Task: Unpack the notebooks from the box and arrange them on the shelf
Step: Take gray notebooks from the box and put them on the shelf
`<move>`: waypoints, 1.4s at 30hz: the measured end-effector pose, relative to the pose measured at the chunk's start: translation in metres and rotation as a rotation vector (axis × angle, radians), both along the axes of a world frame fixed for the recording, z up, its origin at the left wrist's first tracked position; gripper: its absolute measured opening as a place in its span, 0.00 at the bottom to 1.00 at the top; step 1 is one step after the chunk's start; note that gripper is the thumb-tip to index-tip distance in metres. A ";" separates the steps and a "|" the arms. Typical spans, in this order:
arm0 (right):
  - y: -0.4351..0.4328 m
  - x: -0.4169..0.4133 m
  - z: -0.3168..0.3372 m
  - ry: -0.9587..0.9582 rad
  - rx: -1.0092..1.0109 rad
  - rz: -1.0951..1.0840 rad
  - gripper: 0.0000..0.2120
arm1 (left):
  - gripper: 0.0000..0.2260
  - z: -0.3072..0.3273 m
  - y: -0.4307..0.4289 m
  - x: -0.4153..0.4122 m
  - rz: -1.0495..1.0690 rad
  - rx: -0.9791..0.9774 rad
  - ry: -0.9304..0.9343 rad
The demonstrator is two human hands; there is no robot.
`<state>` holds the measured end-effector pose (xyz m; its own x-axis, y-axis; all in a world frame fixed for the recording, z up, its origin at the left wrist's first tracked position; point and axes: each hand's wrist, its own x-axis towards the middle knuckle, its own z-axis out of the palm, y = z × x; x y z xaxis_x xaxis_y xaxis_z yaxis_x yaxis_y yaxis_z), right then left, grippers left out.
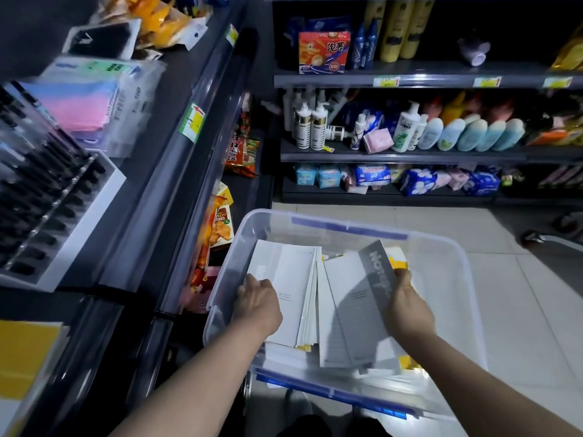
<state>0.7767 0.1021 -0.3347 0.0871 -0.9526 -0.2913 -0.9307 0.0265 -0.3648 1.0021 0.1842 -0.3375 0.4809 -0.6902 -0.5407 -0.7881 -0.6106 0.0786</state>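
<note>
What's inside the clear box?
White and grey notebooks, piled, yellow ones peeking beneath. The left hand and right hand each grip some. Lower layers and box floor are covered.

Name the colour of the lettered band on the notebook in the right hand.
Grey band with white lettering, on the white notebook; the head view shows it.

The storage box (441, 279) is clear glossy plastic; the notebooks (293, 279) inside have smooth matt paper covers; floor tiles (520, 294) look polished.

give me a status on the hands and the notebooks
Left hand grips the white notebooks, right hand grips the grey notebook. Both inside the clear box. Nothing seen in the way.
</note>
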 end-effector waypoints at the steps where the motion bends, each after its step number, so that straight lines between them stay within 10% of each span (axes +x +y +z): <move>1: -0.003 -0.005 0.003 0.025 -0.036 0.039 0.19 | 0.22 -0.002 0.001 -0.002 0.025 0.007 -0.003; 19: 0.017 0.001 -0.013 -0.137 0.316 -0.045 0.18 | 0.39 -0.015 0.003 -0.020 0.151 0.007 -0.012; 33: -0.005 -0.026 0.025 -0.085 0.045 0.188 0.39 | 0.38 -0.011 -0.011 -0.027 0.441 -0.103 0.075; 42: 0.001 -0.027 0.017 -0.088 0.011 0.213 0.43 | 0.38 -0.020 -0.029 -0.022 0.893 -0.259 0.510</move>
